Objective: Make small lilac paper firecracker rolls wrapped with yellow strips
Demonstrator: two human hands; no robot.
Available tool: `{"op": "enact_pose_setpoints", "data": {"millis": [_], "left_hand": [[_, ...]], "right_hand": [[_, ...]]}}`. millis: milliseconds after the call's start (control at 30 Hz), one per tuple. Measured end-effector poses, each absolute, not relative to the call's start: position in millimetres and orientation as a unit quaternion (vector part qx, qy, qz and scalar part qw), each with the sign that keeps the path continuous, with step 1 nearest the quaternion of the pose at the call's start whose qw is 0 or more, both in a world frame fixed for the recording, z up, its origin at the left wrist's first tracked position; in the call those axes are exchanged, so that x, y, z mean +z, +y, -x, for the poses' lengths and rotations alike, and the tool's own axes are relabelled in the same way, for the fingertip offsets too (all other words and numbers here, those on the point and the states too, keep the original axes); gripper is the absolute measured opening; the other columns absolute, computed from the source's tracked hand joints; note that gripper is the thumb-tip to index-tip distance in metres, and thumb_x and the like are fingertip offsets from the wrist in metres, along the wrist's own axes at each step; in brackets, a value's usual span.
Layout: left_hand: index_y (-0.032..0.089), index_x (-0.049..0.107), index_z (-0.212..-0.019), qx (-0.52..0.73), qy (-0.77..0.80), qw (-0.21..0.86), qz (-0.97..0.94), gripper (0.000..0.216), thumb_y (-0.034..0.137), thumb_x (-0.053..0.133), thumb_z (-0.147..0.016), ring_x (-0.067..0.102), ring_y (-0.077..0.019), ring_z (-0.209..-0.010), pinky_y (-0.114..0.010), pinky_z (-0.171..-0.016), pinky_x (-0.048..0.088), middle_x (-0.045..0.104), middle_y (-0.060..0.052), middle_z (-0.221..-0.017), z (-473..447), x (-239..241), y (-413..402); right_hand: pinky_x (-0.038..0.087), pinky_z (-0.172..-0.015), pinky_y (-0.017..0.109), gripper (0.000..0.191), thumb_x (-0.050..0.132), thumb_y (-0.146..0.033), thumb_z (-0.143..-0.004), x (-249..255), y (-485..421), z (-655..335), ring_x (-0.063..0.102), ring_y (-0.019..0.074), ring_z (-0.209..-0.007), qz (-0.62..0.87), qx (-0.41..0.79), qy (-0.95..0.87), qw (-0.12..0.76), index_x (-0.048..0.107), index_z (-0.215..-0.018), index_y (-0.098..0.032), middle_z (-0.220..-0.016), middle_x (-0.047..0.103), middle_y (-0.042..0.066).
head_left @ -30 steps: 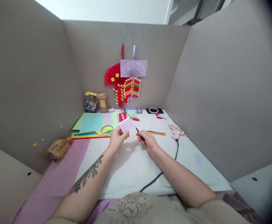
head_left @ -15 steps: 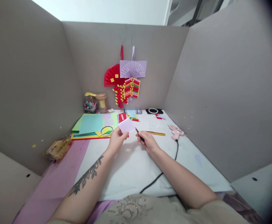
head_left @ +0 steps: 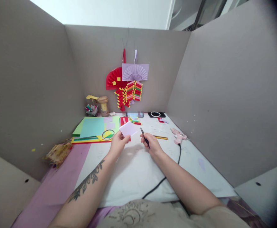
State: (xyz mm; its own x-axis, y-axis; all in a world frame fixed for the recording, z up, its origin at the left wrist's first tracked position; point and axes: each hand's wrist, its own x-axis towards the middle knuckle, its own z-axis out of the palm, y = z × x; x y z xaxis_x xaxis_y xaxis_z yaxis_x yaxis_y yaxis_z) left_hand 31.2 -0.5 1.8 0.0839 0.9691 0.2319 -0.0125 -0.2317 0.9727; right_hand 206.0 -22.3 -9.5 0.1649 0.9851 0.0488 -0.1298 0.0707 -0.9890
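Between the thumb and fingers of my left hand point(head_left: 119, 141) is a small pale lilac piece of paper point(head_left: 128, 129), held above the table. Its upper left edge looks folded, and a narrow strip sticks out at its lower right. My right hand point(head_left: 152, 142) is closed around small black scissors point(head_left: 145, 139), their blades pointing up and to the left. A short gap separates the blade tips from the paper. Beyond the right hand, a yellow and black pencil-like stick point(head_left: 161, 137) lies on the table.
Coloured paper sheets point(head_left: 92, 126) lie at left with a ring-shaped roll point(head_left: 108, 134) on them. A pink glue gun point(head_left: 178, 136) stands at right, its black cord point(head_left: 156, 186) crossing the table. Paper fan decorations point(head_left: 135, 72) hang on the back panel. A cup point(head_left: 103, 106) stands at back left.
The scissors have drawn back from the paper's right edge, and their tips now stand apart from it. The paper has tilted slightly in my left hand.
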Motion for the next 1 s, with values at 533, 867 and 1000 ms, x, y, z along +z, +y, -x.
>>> {"op": "enact_pose_setpoints", "data": {"millis": [533,867,1000], "left_hand": [[0.014,0.055,-0.069,0.454,0.488,0.483,-0.568,0.022,0.030,0.068,-0.061,0.059,-0.0141,-0.051,-0.022,-0.048,0.041,0.063,-0.002,-0.055,-25.2,-6.7,8.2],[0.016,0.052,-0.064,0.451,0.466,0.492,-0.581,0.024,0.030,0.070,-0.060,0.058,-0.0144,-0.049,-0.021,-0.047,0.038,0.058,0.001,-0.049,-31.4,-18.2,6.1],[0.013,0.058,-0.075,0.446,0.447,0.509,-0.585,0.026,0.030,0.071,-0.060,0.059,-0.0149,-0.052,-0.023,-0.050,0.041,0.062,-0.001,-0.055,-35.7,-17.2,1.7]], "right_hand": [[0.038,-0.070,0.031,0.036,0.051,-0.042,-0.079,-28.1,15.6,-295.1,0.055,0.0263,-0.094,0.809,0.020,-0.557,0.187,0.070,-0.097,-0.017,-0.099,0.063,0.014],[0.040,-0.069,0.029,0.030,0.052,-0.044,-0.077,-17.1,-2.2,-247.5,0.053,0.0187,-0.075,0.604,0.217,-0.607,0.468,0.065,-0.082,-0.018,-0.082,0.062,0.006],[0.031,-0.051,0.023,0.029,0.060,-0.046,-0.071,-19.1,-12.9,-207.8,0.038,0.0101,-0.051,0.478,0.399,-0.588,0.516,0.054,-0.065,-0.018,-0.056,0.047,-0.004]]}}
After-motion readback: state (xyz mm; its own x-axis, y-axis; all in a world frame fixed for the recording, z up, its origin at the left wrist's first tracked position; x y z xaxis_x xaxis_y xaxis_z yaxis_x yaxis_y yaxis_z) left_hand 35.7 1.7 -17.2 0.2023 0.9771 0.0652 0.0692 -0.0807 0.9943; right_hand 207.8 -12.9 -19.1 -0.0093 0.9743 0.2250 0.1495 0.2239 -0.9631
